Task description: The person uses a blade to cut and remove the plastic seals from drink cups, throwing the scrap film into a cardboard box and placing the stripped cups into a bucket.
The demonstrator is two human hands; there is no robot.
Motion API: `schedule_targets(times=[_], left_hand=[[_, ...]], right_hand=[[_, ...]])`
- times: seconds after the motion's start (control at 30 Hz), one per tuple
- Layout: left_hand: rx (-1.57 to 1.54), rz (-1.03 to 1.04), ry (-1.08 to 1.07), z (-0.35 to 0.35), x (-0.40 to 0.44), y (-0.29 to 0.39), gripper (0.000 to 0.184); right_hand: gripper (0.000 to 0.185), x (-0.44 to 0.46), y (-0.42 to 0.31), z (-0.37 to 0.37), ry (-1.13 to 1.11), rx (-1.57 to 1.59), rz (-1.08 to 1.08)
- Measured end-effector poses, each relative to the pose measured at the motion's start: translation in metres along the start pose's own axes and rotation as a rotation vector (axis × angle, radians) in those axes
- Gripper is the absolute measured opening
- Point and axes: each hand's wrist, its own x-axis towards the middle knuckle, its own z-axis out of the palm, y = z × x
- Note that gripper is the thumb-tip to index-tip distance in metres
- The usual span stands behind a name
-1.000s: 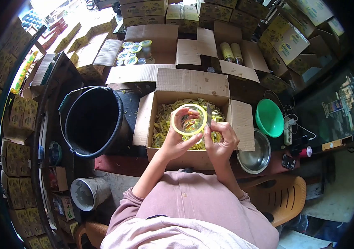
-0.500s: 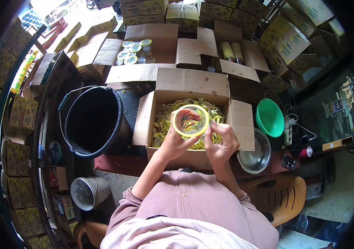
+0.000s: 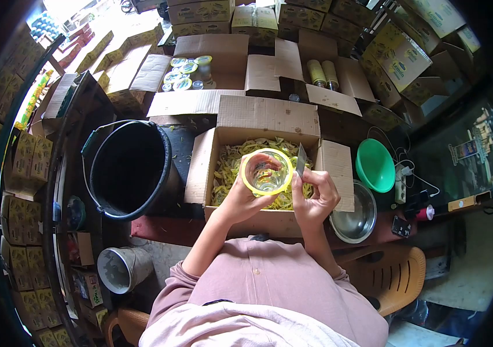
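Note:
My left hand (image 3: 238, 199) is wrapped round a clear cup (image 3: 267, 172) with a yellow rim, its open mouth tilted up toward me. Just right of the rim, my right hand (image 3: 317, 196) pinches a thin flat blade (image 3: 301, 159) that points upward, apart from the cup. Both hands are over an open cardboard box (image 3: 267, 114) filled with yellow-green strips (image 3: 227, 168).
A black bucket (image 3: 128, 170) stands left of the box. To the right are a green bowl (image 3: 375, 165), a metal bowl (image 3: 353, 213) and a power strip (image 3: 401, 184). Behind, one open box (image 3: 212, 49) holds lidded cups, another (image 3: 317, 46) two yellow rolls.
My right hand and the blade have moved right, away from the cup's rim. The cup has shifted slightly right in my left hand.

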Motion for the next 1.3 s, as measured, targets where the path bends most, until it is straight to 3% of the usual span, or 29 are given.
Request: schedule_targets(times=[0.17,0.27,0.37,0.4,0.5,0.63,0.67,0.8,0.9,1.3], left_hand=[[-0.063,-0.013,0.011,0.000,0.000,0.002,0.064],[-0.202,-0.083,0.023,-0.002,-0.002,0.003,0.064],[-0.340,-0.110,0.016,-0.005,-0.004,-0.001,0.064],[-0.381,-0.108,0.010,-0.006,-0.004,-0.003,0.064],[-0.408,-0.149,0.012,-0.007,-0.008,-0.006,0.065],[-0.431,-0.157,-0.003,-0.009,-0.009,-0.005,0.067],[-0.414,-0.138,-0.004,-0.010,-0.009,-0.004,0.067],[-0.397,-0.100,0.012,-0.009,-0.007,0.003,0.070],[-0.326,-0.087,0.029,-0.007,-0.007,0.005,0.072],[-0.126,0.049,0.051,-0.002,-0.003,0.008,0.072]], right_hand=[[0.012,-0.005,-0.005,-0.001,-0.023,-0.057,0.012],[0.024,-0.005,0.003,-0.003,-0.035,-0.073,0.012],[0.049,0.003,0.011,0.000,-0.030,0.128,0.259],[0.067,0.010,0.012,-0.003,-0.177,0.015,0.347],[0.068,0.010,0.034,-0.012,-0.592,-0.360,0.482],[0.061,0.008,0.026,-0.011,-0.337,-0.043,0.455],[0.051,0.007,0.022,-0.009,-0.228,0.040,0.439],[0.029,0.006,-0.005,-0.009,-0.012,0.055,0.140],[0.029,-0.004,-0.017,-0.008,-0.079,0.044,0.012],[0.024,-0.004,-0.025,0.002,0.010,-0.077,-0.149]])
